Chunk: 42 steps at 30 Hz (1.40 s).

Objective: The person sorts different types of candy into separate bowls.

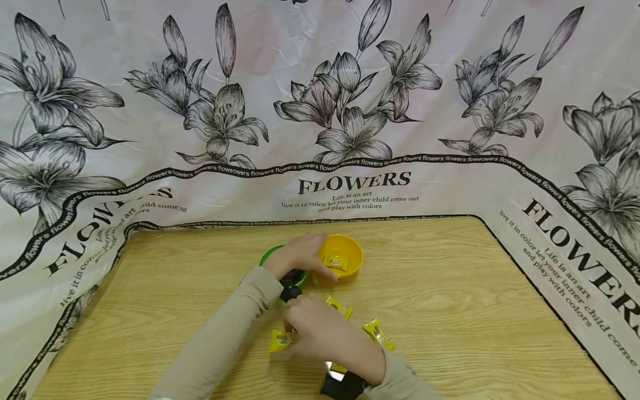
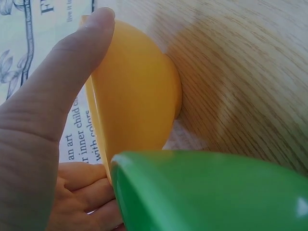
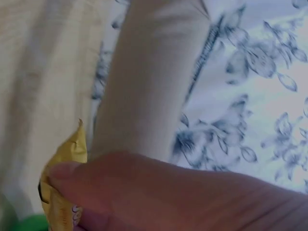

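Right hand (image 1: 327, 330) pinching a yellow packet (image 1: 280, 340), left hand (image 1: 302, 253) at the yellow bowl (image 1: 353, 253).
The held packet is over the worktop (image 1: 460, 294), nearer the person than the bowl; the left hand spreads wide against the rim (its wrist above the green bowl (image 1: 264, 256)), and another packet (image 1: 335, 262) lies inside the yellow bowl.

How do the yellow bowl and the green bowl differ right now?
Colour: one bowl is yellow, the other green.
Access: the left hand has its thumb on the yellow bowl's rim, while its wrist partly covers the green bowl in the head view.
Contents: the yellow bowl plainly holds a yellow packet; the green bowl's contents are too hidden to identify.
Shared: both are round, open-topped and upright on the table.
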Motion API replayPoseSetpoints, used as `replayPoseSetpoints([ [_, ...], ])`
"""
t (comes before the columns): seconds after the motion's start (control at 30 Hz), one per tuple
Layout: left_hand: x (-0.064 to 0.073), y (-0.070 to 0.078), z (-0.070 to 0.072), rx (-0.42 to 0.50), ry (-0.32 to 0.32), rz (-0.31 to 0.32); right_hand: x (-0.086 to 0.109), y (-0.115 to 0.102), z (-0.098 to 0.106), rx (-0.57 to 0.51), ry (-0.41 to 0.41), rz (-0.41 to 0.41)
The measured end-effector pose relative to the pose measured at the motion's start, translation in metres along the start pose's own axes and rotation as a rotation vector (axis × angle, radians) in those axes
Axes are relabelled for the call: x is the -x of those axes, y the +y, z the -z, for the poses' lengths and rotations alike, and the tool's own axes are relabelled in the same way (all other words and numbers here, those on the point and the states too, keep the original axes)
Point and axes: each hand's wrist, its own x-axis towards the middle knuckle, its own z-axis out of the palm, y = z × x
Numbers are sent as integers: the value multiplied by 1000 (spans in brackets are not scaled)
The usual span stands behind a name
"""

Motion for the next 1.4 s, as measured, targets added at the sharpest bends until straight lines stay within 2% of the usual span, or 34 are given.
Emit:
replayPoseSetpoints([
  [0.1, 0, 0, 0, 17, 6, -3, 4, 8, 11, -55, 12, -15],
  [0.33, -2, -3, -2, -6, 34, -28, 13, 33, 27, -122, 130, -32],
  [0.57, -2, -5, -1, -1, 36, -42, 15, 61, 38, -216, 155, -171],
  [0.7, -2, -5, -1, -5, 35, -31, 15, 82, 46, -255, 187, -234],
  [0.87, -2, -4, -1, 15, 36, -14, 10, 110, 54, -287, 181, -303],
  [1.07, -2, -4, -1, 28, 43, -22, -6, 142, 47, -216, 183, -332],
  [1.27, -1, -3, -2, 21, 47, -45, -26, 171, 14, -84, 232, -303],
  [1.4, -1, -2, -2, 19, 40, -51, -33, 179, -6, 38, 290, -281],
])
